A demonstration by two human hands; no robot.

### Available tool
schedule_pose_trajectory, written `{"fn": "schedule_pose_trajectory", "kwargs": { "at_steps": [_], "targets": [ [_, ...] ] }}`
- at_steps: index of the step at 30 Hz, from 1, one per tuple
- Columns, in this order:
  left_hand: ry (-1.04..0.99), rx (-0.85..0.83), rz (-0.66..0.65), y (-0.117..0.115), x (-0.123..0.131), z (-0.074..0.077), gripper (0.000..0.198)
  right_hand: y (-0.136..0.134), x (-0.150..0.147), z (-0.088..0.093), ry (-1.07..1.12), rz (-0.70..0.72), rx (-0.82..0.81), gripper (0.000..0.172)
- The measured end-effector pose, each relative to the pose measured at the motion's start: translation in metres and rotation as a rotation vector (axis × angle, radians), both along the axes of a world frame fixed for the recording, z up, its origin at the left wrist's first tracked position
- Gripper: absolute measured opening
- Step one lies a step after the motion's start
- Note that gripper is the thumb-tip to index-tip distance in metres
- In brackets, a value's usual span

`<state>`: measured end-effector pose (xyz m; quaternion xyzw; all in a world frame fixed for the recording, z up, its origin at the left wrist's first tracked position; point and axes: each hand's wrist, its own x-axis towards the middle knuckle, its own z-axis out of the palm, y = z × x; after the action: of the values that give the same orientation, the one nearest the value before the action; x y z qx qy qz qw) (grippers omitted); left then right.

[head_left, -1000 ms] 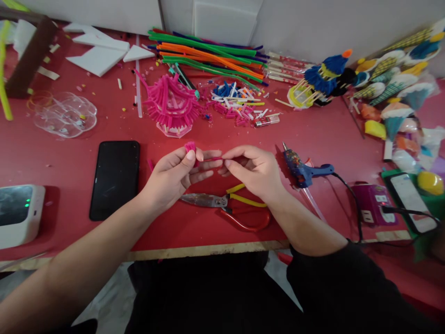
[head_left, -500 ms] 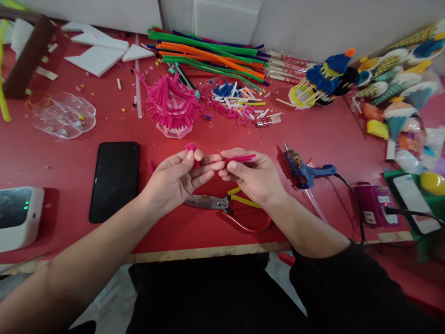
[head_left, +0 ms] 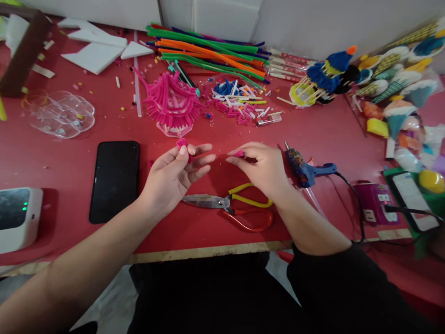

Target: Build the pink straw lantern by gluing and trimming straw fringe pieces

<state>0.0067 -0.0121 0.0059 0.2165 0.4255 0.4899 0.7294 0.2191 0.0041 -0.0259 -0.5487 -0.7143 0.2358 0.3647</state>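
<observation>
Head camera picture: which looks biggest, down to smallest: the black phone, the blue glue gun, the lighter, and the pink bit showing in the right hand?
1. Black phone
2. Blue glue gun
3. Lighter
4. Pink bit, counting only what shows; the right hand may hide more.

On the table [head_left: 208, 234], shears [head_left: 205, 201] lie between phone [head_left: 114, 182], left, and glue gun [head_left: 308, 173], right; pipe cleaners [head_left: 208, 46] lie behind.

A gap parts left fingers [head_left: 205, 160] from right fingers [head_left: 244, 165], with scissors [head_left: 223, 202] across its near side.
</observation>
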Motion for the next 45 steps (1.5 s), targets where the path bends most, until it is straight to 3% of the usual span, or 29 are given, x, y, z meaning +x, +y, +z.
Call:
{"fn": "schedule_pose_trajectory", "kwargs": {
  "at_steps": [12,18,21,24,27,31,39,45],
  "targets": [
    [0.051,0.033,-0.05,-0.002,0.0,-0.006,0.025,0.003,0.0,0.0,-0.068,0.004,0.002,0.04],
    [0.118,0.126,-0.055,-0.006,0.0,-0.018,0.024,-0.001,-0.004,0.003,-0.072,-0.011,0.054,0.033],
    [0.178,0.146,-0.052,-0.007,0.001,-0.021,0.029,-0.011,-0.013,0.011,0.116,-0.014,0.062,0.026],
    [0.222,0.125,-0.121,-0.009,0.002,-0.021,0.033,-0.021,-0.023,0.015,0.378,0.098,-0.054,0.023],
    [0.198,0.085,-0.253,-0.01,0.002,-0.019,0.033,-0.024,-0.029,0.014,0.491,0.171,-0.182,0.028],
    [0.145,0.013,-0.414,-0.011,0.001,-0.018,0.026,-0.023,-0.03,0.011,0.492,0.156,-0.259,0.032],
    [0.127,-0.112,-0.512,-0.006,-0.003,-0.01,0.021,-0.025,-0.028,0.018,0.388,0.142,-0.243,0.033],
    [0.195,-0.068,-0.563,-0.002,-0.005,-0.004,0.02,-0.024,-0.03,0.016,0.335,0.101,-0.206,0.039]
  ]
}}
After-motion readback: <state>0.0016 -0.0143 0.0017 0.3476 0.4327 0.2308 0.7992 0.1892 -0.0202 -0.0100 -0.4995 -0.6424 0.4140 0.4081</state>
